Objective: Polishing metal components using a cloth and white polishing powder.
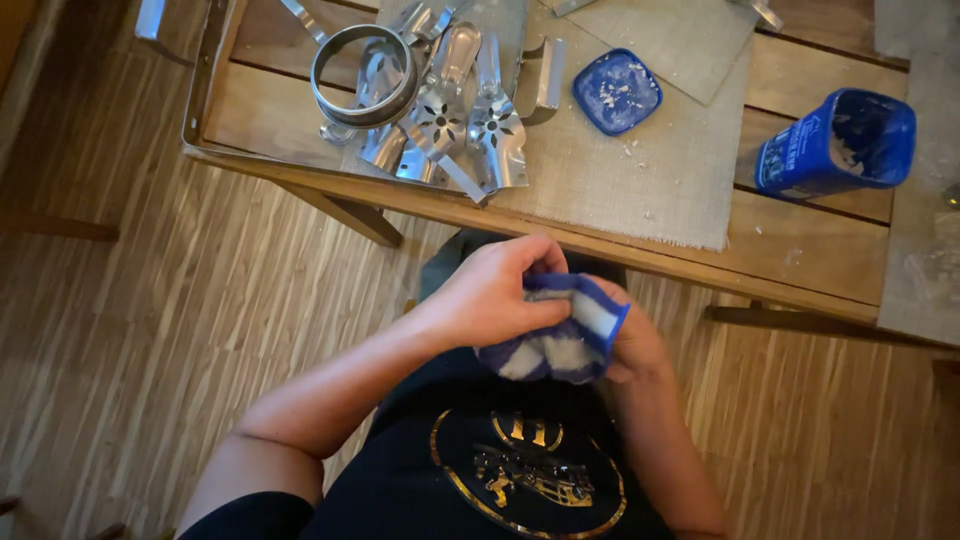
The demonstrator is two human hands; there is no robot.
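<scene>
Both my hands are at my lap, below the table's front edge. My left hand (495,295) is closed over the top of a blue and white cloth (560,345). My right hand (638,345) grips the same cloth from the right and underneath, mostly hidden by it. Whether anything is wrapped inside the cloth I cannot tell. On the table above lies a pile of shiny metal pieces (450,115) with cut-out flower shapes, and a metal ring (363,75) on top of them.
A wooden table (800,250) carries a beige mat (650,170), a blue square lid (617,92) with white crumbs, and a blue tub (840,145) lying on its side at right. Wood plank floor (150,330) lies to the left.
</scene>
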